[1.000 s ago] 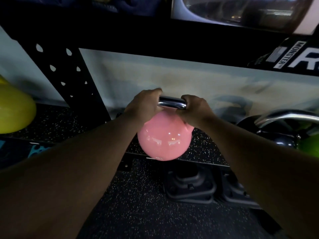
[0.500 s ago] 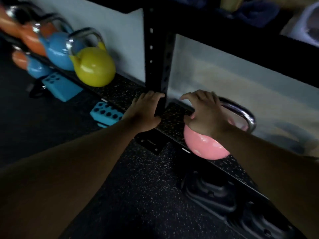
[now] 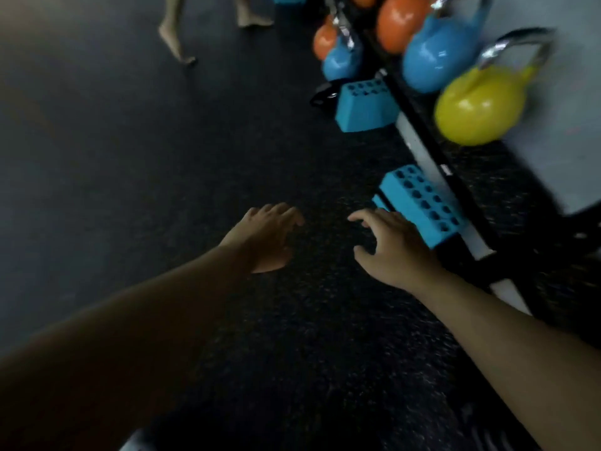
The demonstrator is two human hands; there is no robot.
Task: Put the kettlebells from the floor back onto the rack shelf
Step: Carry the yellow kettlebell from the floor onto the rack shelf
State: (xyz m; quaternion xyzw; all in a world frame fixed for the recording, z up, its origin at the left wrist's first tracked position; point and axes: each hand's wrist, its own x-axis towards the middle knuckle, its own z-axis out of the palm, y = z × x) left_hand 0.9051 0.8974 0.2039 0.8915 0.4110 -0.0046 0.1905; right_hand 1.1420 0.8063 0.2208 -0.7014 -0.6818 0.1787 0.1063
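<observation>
My left hand [image 3: 265,237] and my right hand [image 3: 392,247] hover empty over the dark speckled floor, fingers spread. On the rack shelf [image 3: 432,138] at the upper right stand a yellow kettlebell [image 3: 478,107], a blue kettlebell [image 3: 439,53] and an orange kettlebell [image 3: 398,22]. Lower down, left of the shelf edge, sit a smaller blue kettlebell [image 3: 341,58] and a smaller orange one [image 3: 323,42]. The pink kettlebell is out of view.
A blue perforated block [image 3: 421,205] lies by the shelf edge just beyond my right hand. A second blue block [image 3: 364,105] sits farther back. Another person's bare legs and feet [image 3: 177,37] stand at the top left on the floor.
Both hands let go of the pink kettlebell on the shelf and pulled away. My view swung left, off the pink kettlebell and onto the open floor.
</observation>
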